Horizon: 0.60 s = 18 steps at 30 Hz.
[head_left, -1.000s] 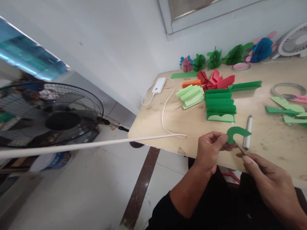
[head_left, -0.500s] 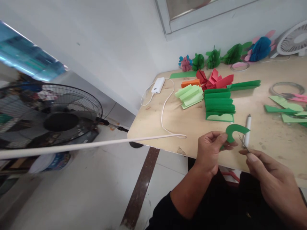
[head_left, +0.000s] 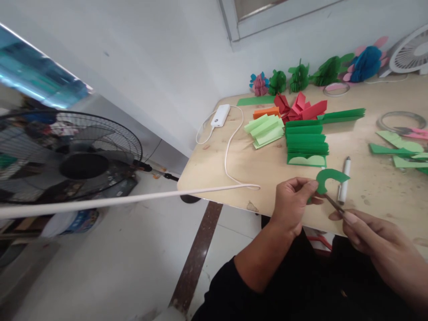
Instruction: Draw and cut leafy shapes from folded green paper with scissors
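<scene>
My left hand [head_left: 294, 203] pinches a curved, hook-shaped piece of green paper [head_left: 329, 176] between thumb and fingers, above the table's near edge. In my right hand [head_left: 366, 227] are small scissors [head_left: 334, 203]; their handles are hidden by my fingers. The blades look closed, with their tips at the lower end of the green paper's curve. Just behind the paper lies a white pen [head_left: 344, 180]. Farther back sits a stack of folded dark green paper [head_left: 306, 140] with a light green scalloped piece [head_left: 306, 160] on its front.
Folded light green paper [head_left: 265, 130], red paper [head_left: 306, 109] and an orange strip [head_left: 265, 112] lie behind. Paper figures [head_left: 299, 78] line the wall. Green scraps [head_left: 397, 151] lie right. A white cable [head_left: 230, 142] crosses the table's left edge; a black fan [head_left: 83, 165] stands left.
The scissor blades have gone from spread to closed, and their tips have moved left to the green paper. My left hand keeps its hold, almost unmoved.
</scene>
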Each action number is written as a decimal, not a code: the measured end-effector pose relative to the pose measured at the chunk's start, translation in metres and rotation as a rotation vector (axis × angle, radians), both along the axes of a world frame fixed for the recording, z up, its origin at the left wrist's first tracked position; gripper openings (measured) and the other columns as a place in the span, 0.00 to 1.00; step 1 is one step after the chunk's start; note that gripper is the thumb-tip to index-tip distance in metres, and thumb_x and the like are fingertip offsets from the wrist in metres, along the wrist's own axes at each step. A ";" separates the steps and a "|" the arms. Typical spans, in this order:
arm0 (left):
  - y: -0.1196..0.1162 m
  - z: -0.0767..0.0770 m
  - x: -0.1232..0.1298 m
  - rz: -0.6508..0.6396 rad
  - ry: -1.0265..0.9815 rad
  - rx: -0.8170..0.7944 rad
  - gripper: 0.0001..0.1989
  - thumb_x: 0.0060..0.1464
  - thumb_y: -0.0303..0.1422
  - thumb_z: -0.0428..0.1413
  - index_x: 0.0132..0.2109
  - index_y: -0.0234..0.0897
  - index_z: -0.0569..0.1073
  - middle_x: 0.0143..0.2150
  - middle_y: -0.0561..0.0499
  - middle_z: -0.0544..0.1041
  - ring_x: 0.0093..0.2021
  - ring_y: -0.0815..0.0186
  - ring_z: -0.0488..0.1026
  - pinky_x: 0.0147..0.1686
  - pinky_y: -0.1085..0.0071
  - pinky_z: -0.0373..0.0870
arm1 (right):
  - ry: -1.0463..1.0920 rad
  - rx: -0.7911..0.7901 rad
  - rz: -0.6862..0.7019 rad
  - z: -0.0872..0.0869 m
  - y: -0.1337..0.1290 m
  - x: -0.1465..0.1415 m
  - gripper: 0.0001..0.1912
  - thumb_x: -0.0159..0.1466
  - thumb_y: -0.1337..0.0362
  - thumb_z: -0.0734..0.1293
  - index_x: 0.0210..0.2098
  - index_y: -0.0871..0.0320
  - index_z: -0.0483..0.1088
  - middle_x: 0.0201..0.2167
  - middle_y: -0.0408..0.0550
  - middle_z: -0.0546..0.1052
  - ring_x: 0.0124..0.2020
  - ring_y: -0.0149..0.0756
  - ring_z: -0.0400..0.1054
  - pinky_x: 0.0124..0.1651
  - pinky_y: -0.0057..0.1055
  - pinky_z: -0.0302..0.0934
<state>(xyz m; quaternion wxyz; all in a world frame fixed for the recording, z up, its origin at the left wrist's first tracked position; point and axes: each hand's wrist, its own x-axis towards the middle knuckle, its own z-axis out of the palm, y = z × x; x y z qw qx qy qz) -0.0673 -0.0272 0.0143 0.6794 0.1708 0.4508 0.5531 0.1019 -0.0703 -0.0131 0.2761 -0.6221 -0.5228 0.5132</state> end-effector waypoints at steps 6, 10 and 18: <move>0.000 -0.001 0.001 -0.039 0.007 0.004 0.21 0.34 0.46 0.72 0.26 0.34 0.75 0.23 0.52 0.75 0.23 0.69 0.74 0.30 0.71 0.70 | 0.000 -0.030 0.013 0.010 0.005 -0.007 0.32 0.55 0.32 0.64 0.14 0.52 0.59 0.15 0.40 0.59 0.18 0.32 0.52 0.21 0.32 0.49; 0.001 -0.002 0.001 -0.048 0.018 0.000 0.21 0.34 0.45 0.72 0.27 0.33 0.76 0.24 0.53 0.75 0.23 0.71 0.72 0.30 0.72 0.71 | -0.002 -0.064 0.019 0.016 0.007 -0.008 0.34 0.54 0.30 0.63 0.12 0.52 0.58 0.14 0.40 0.57 0.17 0.30 0.51 0.20 0.32 0.48; 0.002 -0.001 0.003 -0.043 0.036 -0.002 0.23 0.33 0.47 0.72 0.27 0.34 0.76 0.23 0.52 0.76 0.24 0.68 0.74 0.30 0.70 0.72 | -0.021 -0.090 -0.039 0.016 0.009 -0.012 0.32 0.51 0.29 0.64 0.16 0.52 0.63 0.14 0.39 0.58 0.17 0.31 0.50 0.19 0.32 0.47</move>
